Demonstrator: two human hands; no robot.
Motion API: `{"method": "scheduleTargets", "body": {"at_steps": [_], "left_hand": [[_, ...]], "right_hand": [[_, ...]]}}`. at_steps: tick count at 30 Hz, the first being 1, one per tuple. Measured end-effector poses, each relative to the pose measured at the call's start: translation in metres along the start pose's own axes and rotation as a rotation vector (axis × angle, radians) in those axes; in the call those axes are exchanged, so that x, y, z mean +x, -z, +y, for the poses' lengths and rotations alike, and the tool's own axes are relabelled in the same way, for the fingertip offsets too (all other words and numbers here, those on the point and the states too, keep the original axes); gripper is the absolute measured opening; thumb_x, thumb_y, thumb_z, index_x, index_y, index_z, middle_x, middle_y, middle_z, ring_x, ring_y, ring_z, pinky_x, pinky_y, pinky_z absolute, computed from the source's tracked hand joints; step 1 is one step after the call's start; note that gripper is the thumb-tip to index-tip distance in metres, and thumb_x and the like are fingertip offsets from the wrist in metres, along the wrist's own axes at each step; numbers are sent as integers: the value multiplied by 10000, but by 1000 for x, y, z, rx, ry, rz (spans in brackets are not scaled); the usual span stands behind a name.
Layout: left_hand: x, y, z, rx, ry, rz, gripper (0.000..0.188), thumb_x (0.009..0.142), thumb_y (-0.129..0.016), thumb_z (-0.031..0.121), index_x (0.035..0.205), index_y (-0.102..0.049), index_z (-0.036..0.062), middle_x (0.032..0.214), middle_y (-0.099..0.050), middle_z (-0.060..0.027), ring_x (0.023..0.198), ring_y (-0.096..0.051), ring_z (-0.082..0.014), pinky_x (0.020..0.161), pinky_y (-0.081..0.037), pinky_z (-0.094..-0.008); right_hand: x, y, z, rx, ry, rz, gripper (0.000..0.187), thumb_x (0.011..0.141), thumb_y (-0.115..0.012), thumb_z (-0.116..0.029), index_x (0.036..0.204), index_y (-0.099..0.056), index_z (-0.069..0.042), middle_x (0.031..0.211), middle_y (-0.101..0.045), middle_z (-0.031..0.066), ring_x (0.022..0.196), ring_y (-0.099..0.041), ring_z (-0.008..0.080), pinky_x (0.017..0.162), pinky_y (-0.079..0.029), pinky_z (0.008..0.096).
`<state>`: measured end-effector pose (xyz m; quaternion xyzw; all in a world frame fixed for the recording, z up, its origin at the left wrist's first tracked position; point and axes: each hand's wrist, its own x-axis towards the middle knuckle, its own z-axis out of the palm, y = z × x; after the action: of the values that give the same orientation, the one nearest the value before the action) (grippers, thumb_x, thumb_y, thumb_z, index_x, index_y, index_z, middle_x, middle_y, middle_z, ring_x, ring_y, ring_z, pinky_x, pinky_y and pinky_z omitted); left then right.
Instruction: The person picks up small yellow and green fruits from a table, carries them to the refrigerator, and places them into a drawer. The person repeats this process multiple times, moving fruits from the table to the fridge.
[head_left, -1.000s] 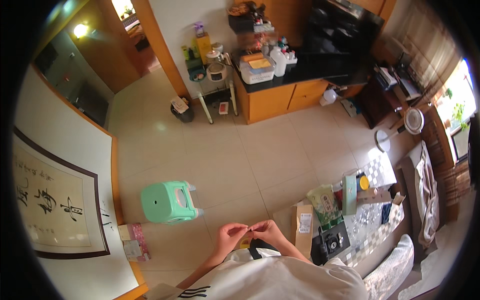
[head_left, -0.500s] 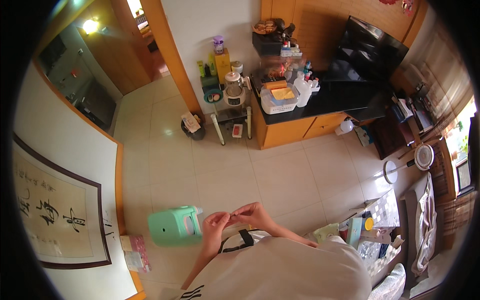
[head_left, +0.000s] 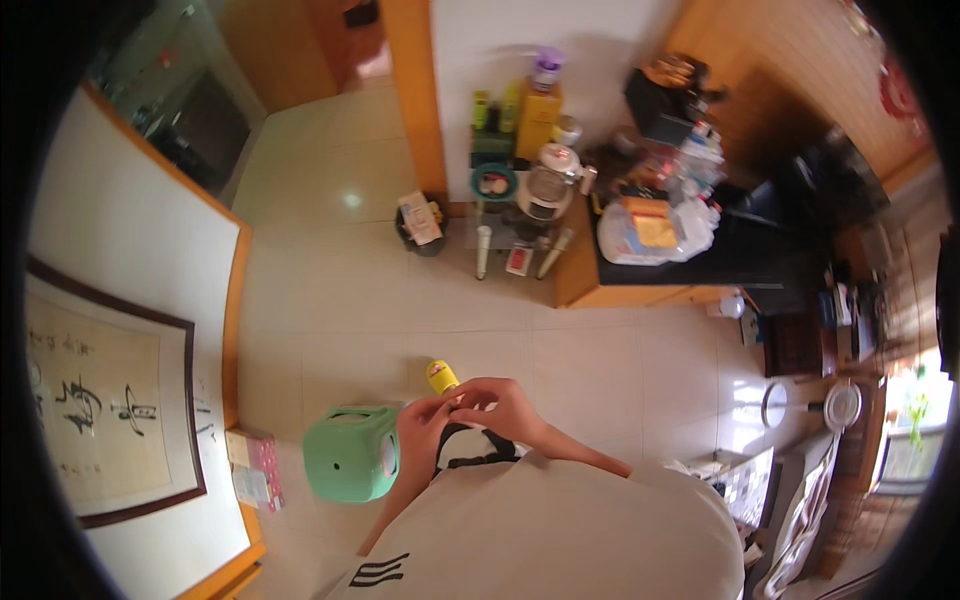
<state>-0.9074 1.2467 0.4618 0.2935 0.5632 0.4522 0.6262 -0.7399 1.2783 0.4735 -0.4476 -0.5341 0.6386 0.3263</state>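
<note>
My left hand (head_left: 424, 420) and my right hand (head_left: 497, 408) meet in front of my body, fingertips pinched together. Whatever lies between the fingers, if anything, is too small to make out. Just beyond the fingertips shows a yellow cylindrical container (head_left: 441, 376); its lower end is hidden behind my hands, and I cannot tell what it rests on. Left of my left hand stands a mint-green plastic box-shaped thing (head_left: 350, 455) with a round dark hole. Below the hands, a black and white item (head_left: 478, 447) shows partly, against my light shirt.
A small waste bin (head_left: 420, 240) stands on the tiled floor beside a stand carrying a glass kettle (head_left: 549, 183). Further right is a black-topped cabinet (head_left: 740, 262) with tubs and bottles. A framed scroll (head_left: 110, 405) hangs on the left wall; a white fan (head_left: 842, 406) stands at right.
My view has swung, so the room appears shifted to the right and tilted. The yellow container now shows beyond my hands. Both hands stay pinched together.
</note>
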Motion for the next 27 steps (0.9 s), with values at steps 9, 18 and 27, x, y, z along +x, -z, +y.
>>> {"method": "scheduleTargets", "body": {"at_steps": [9,18,27], "left_hand": [[148,62,67,-58,89,33,178,886,-624,59,1008,-681,-57,901,-698,-107,802,-672,-147,766,-543,-249],[292,83,86,-218,284,196,363,963,-512,142,1279,-508,-36,1129,-645,-131,849,-686,-201,733,-550,-263],[465,89,30,-396,286,508,331,953,-497,117,1265,-510,7,1170,-601,-132,909,-649,-198,768,-517,-297]], "right_hand": [[181,-10,-19,-190,57,65,175,765,-754,-60,936,-717,-43,845,-681,51,659,-597,104,583,-481,227],[370,17,38,-384,-39,-136,152,739,-755,-57,885,-715,-49,849,-678,85,643,-642,165,603,-526,260],[621,123,276,-332,-337,-30,162,786,-725,-124,888,-690,-2,704,-674,41,600,-616,82,520,-479,233]]}}
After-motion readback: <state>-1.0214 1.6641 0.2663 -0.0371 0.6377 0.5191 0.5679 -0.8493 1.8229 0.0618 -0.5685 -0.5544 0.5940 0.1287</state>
